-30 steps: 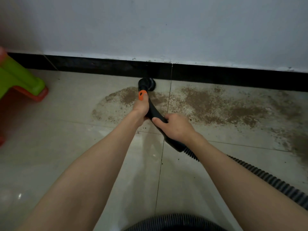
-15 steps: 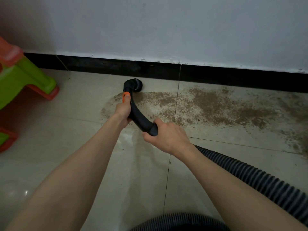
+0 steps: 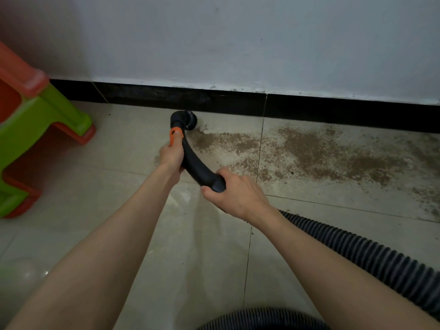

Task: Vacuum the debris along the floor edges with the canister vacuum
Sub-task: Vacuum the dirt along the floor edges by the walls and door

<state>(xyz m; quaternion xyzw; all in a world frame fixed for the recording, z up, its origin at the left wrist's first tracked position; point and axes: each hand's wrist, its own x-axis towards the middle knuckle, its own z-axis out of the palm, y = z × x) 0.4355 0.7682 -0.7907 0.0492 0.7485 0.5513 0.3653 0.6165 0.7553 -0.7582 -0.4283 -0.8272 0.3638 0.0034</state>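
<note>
A curved black vacuum handle [image 3: 198, 166] with an orange tab [image 3: 175, 135] ends in a round brush nozzle [image 3: 187, 120] that sits on the tile floor against the black baseboard [image 3: 333, 110]. My left hand [image 3: 171, 157] grips the handle just below the orange tab. My right hand [image 3: 234, 192] grips its rear end, where the ribbed black hose [image 3: 371, 256] begins. Brown debris [image 3: 309, 151] is spread over the tiles to the right of the nozzle, along the wall.
A green and orange plastic stool [image 3: 35, 129] stands at the left by the wall. The hose runs off to the lower right, and another loop of hose [image 3: 259, 321] lies at the bottom edge. Pale tiles [image 3: 95, 210] lie on the left.
The nozzle has swept left along the baseboard, then edged back right against it. The brown patch left of the tile joint has shrunk. Both hands kept their grip.
</note>
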